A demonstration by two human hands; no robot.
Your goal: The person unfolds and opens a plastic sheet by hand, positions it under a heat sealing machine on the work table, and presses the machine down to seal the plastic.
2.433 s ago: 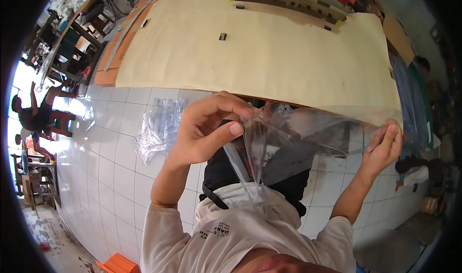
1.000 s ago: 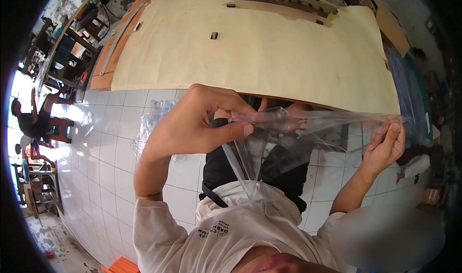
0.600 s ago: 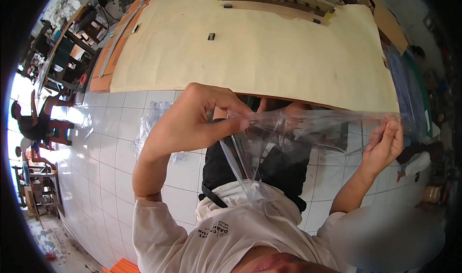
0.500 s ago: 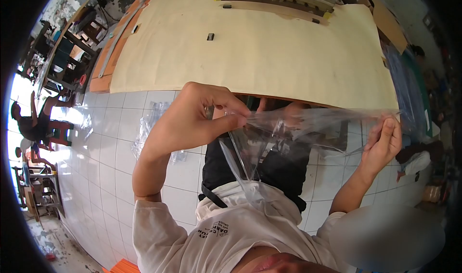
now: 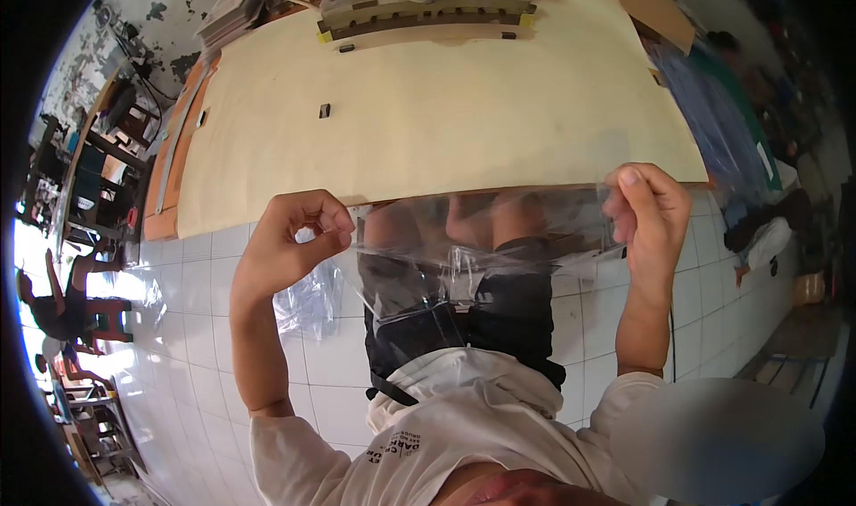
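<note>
A clear, thin plastic sheet (image 5: 526, 258) stretches between my two hands, in front of my lap and below the table's near edge. My left hand (image 5: 294, 243) pinches its left end between thumb and fingers. At the opposite end, my right hand (image 5: 651, 216) grips the plastic with the thumb against bent fingers, close to the table edge. Folds and creases run along the sheet's lower part, and my legs show through it. Whether it is a single sheet or a bag, I cannot tell.
A table with a cream-coloured cover (image 5: 428, 123) lies ahead, carrying a metal bar fixture (image 5: 428, 20) and small dark blocks (image 5: 325, 111). A metal ruler (image 5: 178, 140) lies along its left side. Crumpled clear plastic (image 5: 308, 301) is on the tiled floor. People sit far left.
Both my hands have shifted left, the right one also upward and the left one downward. The plastic sheet now hangs wider and flatter between them. My view has tilted, showing more of the fixture.
</note>
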